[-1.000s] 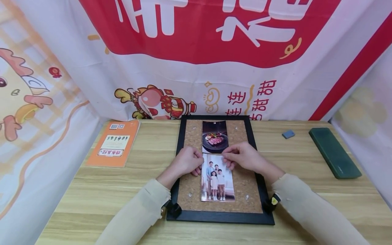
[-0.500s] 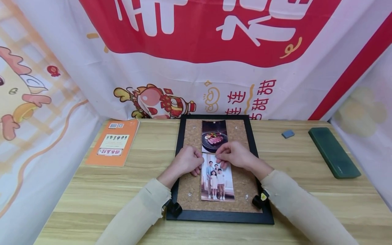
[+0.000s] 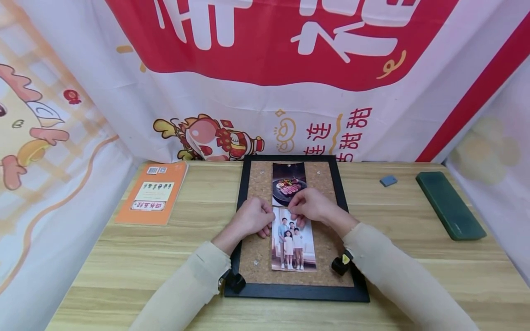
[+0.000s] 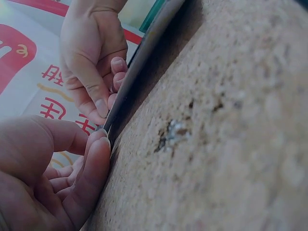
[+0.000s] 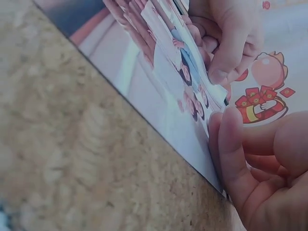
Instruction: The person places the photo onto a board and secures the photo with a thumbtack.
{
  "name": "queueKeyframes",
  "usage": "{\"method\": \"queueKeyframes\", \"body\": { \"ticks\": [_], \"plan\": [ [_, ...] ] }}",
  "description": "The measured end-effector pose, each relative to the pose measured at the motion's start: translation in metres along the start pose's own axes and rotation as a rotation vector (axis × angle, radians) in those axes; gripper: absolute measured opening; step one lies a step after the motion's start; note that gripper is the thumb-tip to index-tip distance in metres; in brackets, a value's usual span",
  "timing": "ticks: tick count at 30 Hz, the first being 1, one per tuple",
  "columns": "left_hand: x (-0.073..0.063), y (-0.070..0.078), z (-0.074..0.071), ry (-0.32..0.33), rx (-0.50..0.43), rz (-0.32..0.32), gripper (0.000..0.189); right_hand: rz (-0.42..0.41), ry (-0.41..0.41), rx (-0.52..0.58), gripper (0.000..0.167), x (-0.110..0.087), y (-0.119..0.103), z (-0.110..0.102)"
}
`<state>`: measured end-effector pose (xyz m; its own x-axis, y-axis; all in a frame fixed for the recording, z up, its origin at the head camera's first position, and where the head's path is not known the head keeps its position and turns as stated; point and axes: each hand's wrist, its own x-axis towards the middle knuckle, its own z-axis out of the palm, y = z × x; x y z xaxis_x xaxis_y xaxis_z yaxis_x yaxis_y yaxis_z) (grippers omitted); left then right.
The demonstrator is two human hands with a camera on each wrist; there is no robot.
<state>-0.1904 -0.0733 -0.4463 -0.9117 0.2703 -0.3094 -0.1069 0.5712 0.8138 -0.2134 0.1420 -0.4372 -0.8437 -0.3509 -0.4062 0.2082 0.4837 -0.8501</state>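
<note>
A family photo (image 3: 293, 250) lies on the cork board (image 3: 333, 257), just below a food photo (image 3: 288, 177). My left hand (image 3: 253, 218) pinches the family photo's upper left edge between thumb and fingers. At the middle of its top edge, my right hand (image 3: 311, 206) pinches with thumb and forefinger; whether a small pin is also between those fingertips is hidden. The right wrist view shows the right hand's fingertips (image 5: 230, 125) against the photo's edge, close to the left hand (image 5: 231, 41). In the left wrist view, both hands meet at the photo's edge.
Around the cork runs a black frame (image 3: 298, 292). Small clear pins, such as one (image 3: 256, 263) at lower left, stick in the cork. An orange book (image 3: 153, 193) lies at left. At right are a blue eraser-like block (image 3: 388, 180) and a green case (image 3: 450, 205).
My right hand has moved left along the family photo's top edge, from near its upper right corner to the middle. The left hand has stayed at the upper left edge.
</note>
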Motion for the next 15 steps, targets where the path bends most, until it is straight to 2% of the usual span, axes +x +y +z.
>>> {"method": "queueKeyframes", "body": {
  "ticks": [4,15],
  "plan": [
    [0.0009,0.0005,0.0009,-0.004,-0.002,0.000,0.015,0.035,-0.012,-0.015,0.010,0.0013,-0.0024,-0.0019],
    [0.0009,0.0001,-0.0013,-0.022,0.011,-0.009,0.014,0.009,-0.011,-0.066,0.010,0.0024,0.0038,-0.0049]
  ]
}}
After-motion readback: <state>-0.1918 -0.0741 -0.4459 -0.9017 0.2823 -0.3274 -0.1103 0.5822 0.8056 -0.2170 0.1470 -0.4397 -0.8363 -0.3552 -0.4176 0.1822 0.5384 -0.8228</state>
